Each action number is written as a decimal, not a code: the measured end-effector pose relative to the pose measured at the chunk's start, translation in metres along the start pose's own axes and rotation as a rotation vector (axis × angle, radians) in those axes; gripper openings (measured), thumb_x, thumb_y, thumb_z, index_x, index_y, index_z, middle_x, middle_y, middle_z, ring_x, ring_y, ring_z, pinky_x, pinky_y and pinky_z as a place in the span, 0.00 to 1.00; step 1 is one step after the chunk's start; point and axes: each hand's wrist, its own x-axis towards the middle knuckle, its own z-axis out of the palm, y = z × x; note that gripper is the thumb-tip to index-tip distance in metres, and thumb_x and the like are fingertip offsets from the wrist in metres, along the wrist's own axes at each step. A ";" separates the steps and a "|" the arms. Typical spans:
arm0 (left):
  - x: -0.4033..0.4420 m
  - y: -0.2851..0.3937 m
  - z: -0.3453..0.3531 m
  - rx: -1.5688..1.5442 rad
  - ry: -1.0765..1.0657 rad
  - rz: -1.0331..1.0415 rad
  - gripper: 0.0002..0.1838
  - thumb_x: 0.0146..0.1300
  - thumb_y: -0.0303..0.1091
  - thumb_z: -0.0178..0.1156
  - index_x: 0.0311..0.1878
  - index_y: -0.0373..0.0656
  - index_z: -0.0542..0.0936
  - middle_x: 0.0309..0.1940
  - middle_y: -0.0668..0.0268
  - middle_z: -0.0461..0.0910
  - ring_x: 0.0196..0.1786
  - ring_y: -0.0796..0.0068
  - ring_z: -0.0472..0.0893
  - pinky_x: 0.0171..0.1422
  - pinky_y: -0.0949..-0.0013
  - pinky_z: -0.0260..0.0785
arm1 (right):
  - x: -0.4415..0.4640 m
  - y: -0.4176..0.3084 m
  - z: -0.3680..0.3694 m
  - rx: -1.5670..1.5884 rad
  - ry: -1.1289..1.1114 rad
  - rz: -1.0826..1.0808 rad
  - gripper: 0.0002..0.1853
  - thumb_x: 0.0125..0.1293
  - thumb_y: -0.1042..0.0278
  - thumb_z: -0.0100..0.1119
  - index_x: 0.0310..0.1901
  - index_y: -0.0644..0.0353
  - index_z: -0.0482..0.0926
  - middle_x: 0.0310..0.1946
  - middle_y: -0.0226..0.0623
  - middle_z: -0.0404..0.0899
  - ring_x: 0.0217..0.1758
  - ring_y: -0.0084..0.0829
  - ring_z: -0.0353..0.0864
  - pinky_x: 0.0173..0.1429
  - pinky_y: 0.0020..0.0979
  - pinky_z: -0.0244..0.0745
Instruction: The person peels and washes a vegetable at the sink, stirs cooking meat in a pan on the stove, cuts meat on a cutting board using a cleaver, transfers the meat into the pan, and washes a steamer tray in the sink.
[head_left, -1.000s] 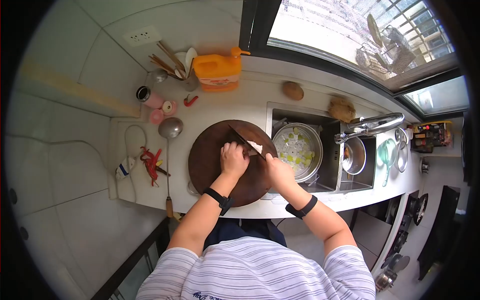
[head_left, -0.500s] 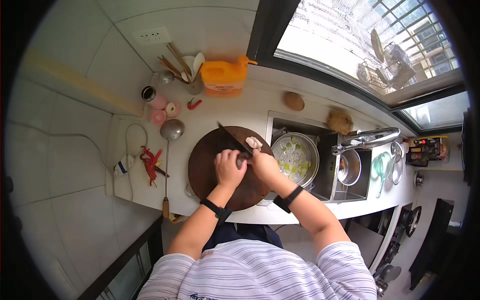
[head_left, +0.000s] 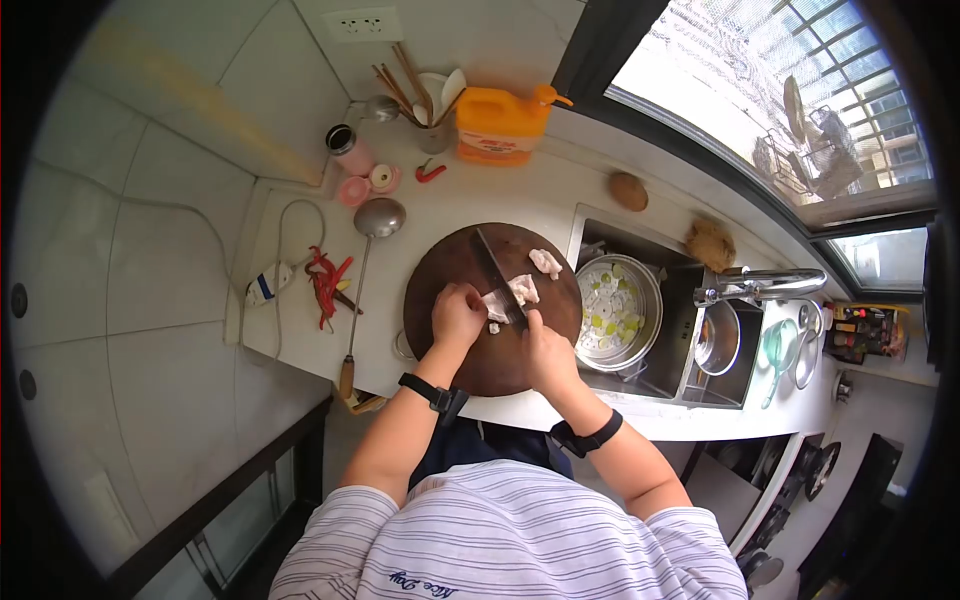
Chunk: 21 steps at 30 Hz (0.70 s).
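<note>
A person in a striped shirt [head_left: 480, 530] bends over a round chopping board [head_left: 440, 275] at the near edge of a kitchen tabletop [head_left: 520, 200], a dark-bladed knife [head_left: 488, 262] set across a pale, soft-looking piece of food [head_left: 523, 290]. The right hand [head_left: 550, 355] has its grip closed around the knife near the board's right rim, the handle hidden in the fist. The left hand [head_left: 460, 315] rests on the other side of the blade, its grip narrow, fingers bent in against the pale food; whether they pinch it or merely press it down, one cannot tell. The food lies right of the board's middle and shows on both sides of the steel, though how deep the edge has gone is not visible. A second pale lump [head_left: 545, 263] sits apart, towards the board's far right rim, and a small scrap [head_left: 494, 327] lies just beside the left fingers. The step in hand appears to be cutting the food into smaller portions; the next move seems to call for a steady left hand, fingertips tucked well clear of the edge, and a firm stroke down to the wood. Towards the tabletop's left edge lie a long-handled ladle [head_left: 380, 217] and red peppers [head_left: 327, 285], while just past the board's right rim a metal pot [head_left: 655, 325] holding green and whitish pieces stands in the sink [head_left: 678, 330]
</note>
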 end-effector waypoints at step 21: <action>-0.025 -0.036 -0.033 -0.103 0.504 -0.177 0.27 0.57 0.25 0.59 0.61 0.38 0.64 0.30 0.66 0.69 0.29 0.73 0.72 0.37 0.70 0.69 | 0.090 -0.023 0.054 -0.138 -0.050 0.032 0.08 0.62 0.74 0.48 0.41 0.67 0.67 0.24 0.52 0.80 0.28 0.50 0.83 0.32 0.48 0.77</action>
